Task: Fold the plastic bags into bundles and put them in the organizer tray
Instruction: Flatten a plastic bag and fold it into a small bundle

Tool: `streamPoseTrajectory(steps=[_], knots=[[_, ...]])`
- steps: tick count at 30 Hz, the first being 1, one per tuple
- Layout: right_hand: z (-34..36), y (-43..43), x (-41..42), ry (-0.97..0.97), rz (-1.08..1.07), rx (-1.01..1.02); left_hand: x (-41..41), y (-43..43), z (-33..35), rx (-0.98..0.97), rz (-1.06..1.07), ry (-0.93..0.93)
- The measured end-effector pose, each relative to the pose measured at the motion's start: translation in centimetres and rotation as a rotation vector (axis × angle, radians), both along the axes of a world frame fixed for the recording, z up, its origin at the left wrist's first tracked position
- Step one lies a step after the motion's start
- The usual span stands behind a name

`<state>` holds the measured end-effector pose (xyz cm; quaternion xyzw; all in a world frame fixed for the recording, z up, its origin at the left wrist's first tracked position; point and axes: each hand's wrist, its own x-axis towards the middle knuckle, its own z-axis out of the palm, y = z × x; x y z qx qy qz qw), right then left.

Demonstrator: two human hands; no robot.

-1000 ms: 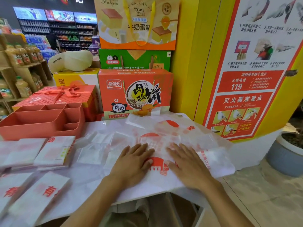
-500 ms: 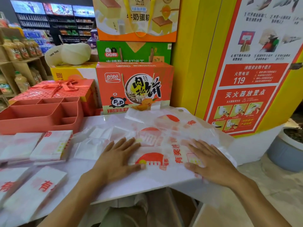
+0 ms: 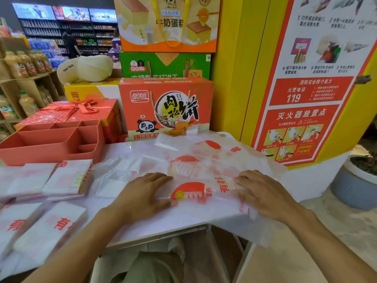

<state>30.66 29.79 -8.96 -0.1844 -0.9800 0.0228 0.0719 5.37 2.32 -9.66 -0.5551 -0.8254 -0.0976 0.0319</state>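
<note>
Left hand point(image 3: 142, 193) and right hand point(image 3: 263, 194) press flat on the bag point(image 3: 191, 194) at the near edge of the worktop point(image 3: 167, 223) (grip apart, clamping nothing). Person should smooth outward, squeezing the air out before creasing. The tray point(image 3: 51, 144) sits back-left.

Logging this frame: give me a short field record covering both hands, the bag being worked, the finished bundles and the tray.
left hand: flat on the plastic bag, fingers relaxed
right hand: flat on the same bag, nearer its right end
plastic bag: white with red print, spread on the white table, right part hanging past the table edge
folded bundles: several on the table at the left, outside the tray
organizer tray: red, compartmented, back left; no bundle visible inside
stage: bag being pressed flat, not yet a bundle
</note>
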Motion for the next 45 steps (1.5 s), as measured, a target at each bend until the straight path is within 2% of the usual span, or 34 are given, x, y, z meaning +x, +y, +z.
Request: streamPoseTrajectory(steps=[4,7,10,14,18,20,23,26,30,34,37,40,45], knots=[[1.3,0.2,0.6,-0.039,-0.051,-0.038,-1.4,-1.0,1.7,0.035,-0.064,0.034],[2.4,0.1,0.5,-0.034,-0.069,-0.11,-2.2,-0.8,3.1,0.124,-0.067,-0.092],[3.3,0.2,-0.2,0.088,-0.091,-0.239,-3.0,-0.3,4.1,0.115,-0.06,-0.181],[4.7,0.8,-1.2,0.14,-0.119,-0.106,-4.3,0.5,5.0,0.081,0.102,-0.2],[4.8,1.4,-2.4,0.105,-0.155,0.18,-4.9,1.4,5.5,-0.072,0.201,-0.109],[4.3,2.2,-2.8,0.063,-0.147,0.27,-5.4,1.4,5.3,-0.138,0.247,-0.121],[3.5,3.7,-2.4,0.049,-0.135,0.257,-6.4,0.9,4.6,-0.097,0.232,-0.252],[2.6,4.3,-1.8,0.017,-0.135,0.213,-6.7,0.0,3.5,-0.053,0.215,-0.286],[1.5,3.3,-2.1,0.117,-0.18,0.126,-6.6,-0.2,2.5,0.064,0.202,-0.24],[1.1,-0.3,-4.1,0.121,-0.145,-0.025,-6.6,-0.3,2.9,0.105,0.166,-0.209],[0.3,-2.8,-5.3,0.087,-0.084,-0.104,-6.6,-0.5,3.5,0.032,0.18,-0.105],[-0.8,-3.3,-5.7,0.025,-0.074,-0.084,-6.2,-0.6,3.9,-0.118,0.213,0.112],[-1.5,-1.6,-5.2,-0.044,-0.111,-0.08,-5.8,-0.7,2.7,-0.149,0.262,0.316]])
